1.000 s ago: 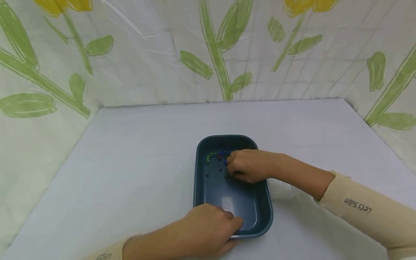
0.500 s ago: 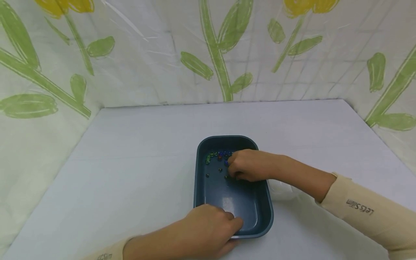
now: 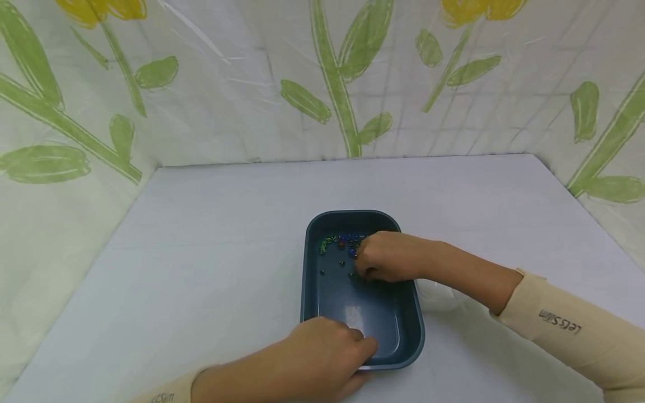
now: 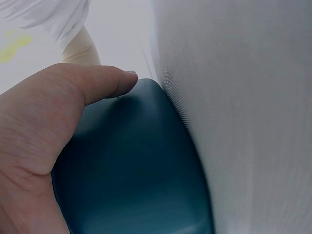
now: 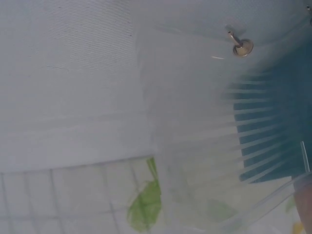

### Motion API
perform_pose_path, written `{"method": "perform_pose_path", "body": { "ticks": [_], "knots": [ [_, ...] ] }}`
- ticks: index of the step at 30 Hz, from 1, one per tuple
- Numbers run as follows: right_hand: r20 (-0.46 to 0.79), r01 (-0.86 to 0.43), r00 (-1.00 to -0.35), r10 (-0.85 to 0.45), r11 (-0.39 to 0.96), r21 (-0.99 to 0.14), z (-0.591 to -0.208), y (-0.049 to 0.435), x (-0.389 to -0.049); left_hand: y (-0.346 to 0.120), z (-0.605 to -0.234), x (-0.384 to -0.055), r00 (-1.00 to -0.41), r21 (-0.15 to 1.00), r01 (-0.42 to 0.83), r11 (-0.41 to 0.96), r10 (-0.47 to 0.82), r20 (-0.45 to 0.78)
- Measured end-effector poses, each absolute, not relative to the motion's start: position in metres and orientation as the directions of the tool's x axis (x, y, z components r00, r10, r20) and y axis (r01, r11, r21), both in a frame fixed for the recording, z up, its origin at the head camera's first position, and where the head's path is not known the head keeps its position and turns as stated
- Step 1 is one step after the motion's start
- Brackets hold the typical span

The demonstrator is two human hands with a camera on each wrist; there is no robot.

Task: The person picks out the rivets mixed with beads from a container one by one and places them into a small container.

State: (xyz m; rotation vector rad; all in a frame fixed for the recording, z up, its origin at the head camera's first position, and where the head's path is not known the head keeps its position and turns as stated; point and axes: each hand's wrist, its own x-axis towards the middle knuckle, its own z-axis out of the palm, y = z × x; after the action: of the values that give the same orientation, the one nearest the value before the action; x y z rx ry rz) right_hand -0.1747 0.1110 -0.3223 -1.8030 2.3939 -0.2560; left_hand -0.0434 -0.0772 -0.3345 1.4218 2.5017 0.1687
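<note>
My left hand grips the near rim of a dark blue tray, thumb over the edge in the left wrist view. Over the tray's far right part, my right hand reaches down with bent fingers. Its fingertips are hidden, and I cannot tell whether they pinch something. Left of it, small shiny round pieces lie along the far end: green ones, blue ones and a reddish one. Several small dark pieces lie scattered nearer me. In the right wrist view, a metal thumbtack shows through clear plastic.
A clear plastic container stands against the tray's right side, partly beneath the right forearm. Its ribbed wall fills much of the right wrist view. White cloth covers the table, and a flower-printed curtain closes the back.
My right hand has shifted slightly right within the tray, uncovering more of the small pieces beside its fingers. The left hand keeps its place on the rim.
</note>
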Motion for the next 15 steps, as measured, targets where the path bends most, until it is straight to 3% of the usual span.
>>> {"method": "perform_pose_path", "body": {
  "ticks": [15],
  "knots": [
    [-0.017,-0.932,-0.289,-0.957,0.285,-0.222,-0.3223,0.1108,-0.1737,-0.0784,-0.3343,-0.0438,-0.488,0.235,0.828,0.509,0.860,-0.148]
  ]
}}
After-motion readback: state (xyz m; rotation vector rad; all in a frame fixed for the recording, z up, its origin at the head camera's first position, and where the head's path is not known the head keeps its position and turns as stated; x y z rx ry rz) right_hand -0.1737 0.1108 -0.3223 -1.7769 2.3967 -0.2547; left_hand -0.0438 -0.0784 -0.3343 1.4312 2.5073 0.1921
